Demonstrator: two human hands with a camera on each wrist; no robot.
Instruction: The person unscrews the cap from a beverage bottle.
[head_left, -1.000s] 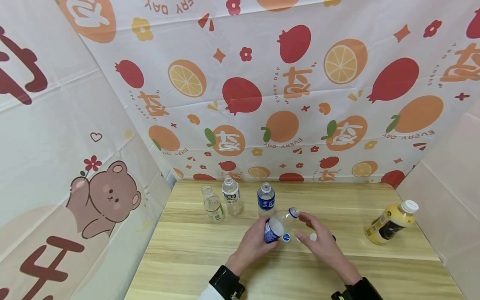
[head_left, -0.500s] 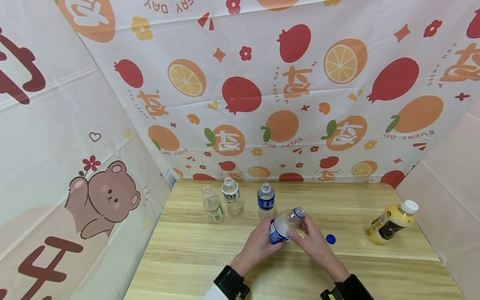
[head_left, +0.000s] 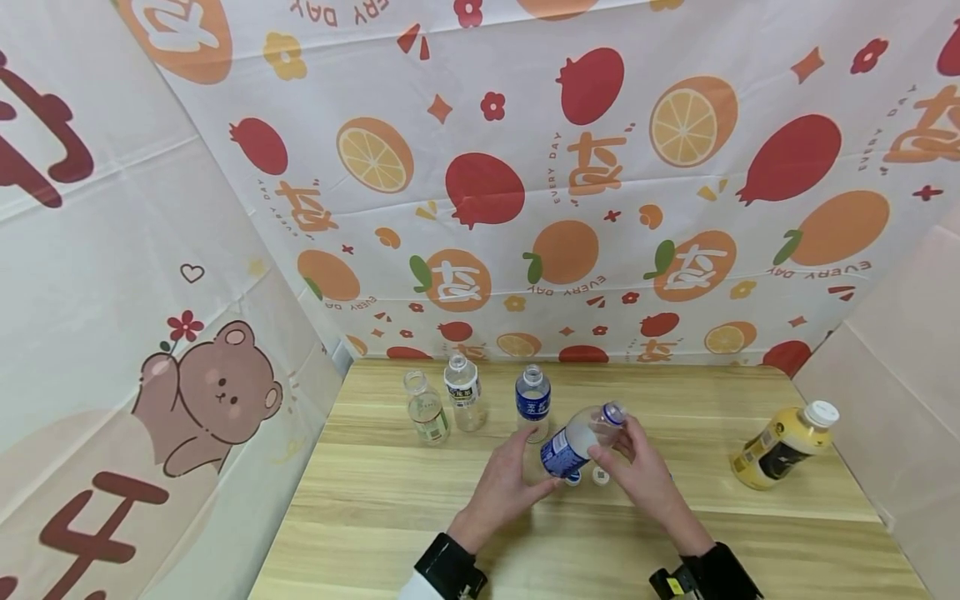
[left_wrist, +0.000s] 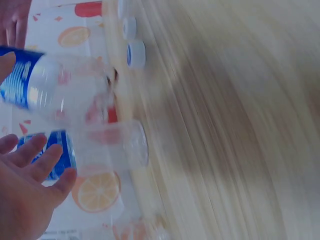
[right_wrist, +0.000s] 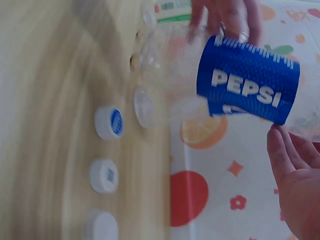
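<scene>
A clear plastic Pepsi bottle (head_left: 564, 452) with a blue label and no cap is held tilted above the table, its mouth up to the right. My right hand (head_left: 648, 471) grips it near the neck, thumb in front and fingers behind. Beside its base, my left hand (head_left: 501, 487) has its fingers spread, the thumb at the bottle's lower end. The PEPSI lettering on the label (right_wrist: 247, 82) shows in the right wrist view. Just behind stands a capless water bottle (head_left: 532, 407) with a blue label. Under the held bottle lie a blue-and-white cap (right_wrist: 109, 123) and a white cap (head_left: 600, 476).
Two clear capless bottles, one with a green-white label (head_left: 428, 412) and one with a black-white label (head_left: 465, 396), stand at the back left. A yellow drink bottle (head_left: 780, 446) with a white cap is at the right. A printed cloth (head_left: 480, 192) hangs behind the wooden table (head_left: 390, 517).
The right hand has come onto the bottle's upper part and moved it slightly right. The left hand, which gripped the label, has loosened and spread its fingers.
</scene>
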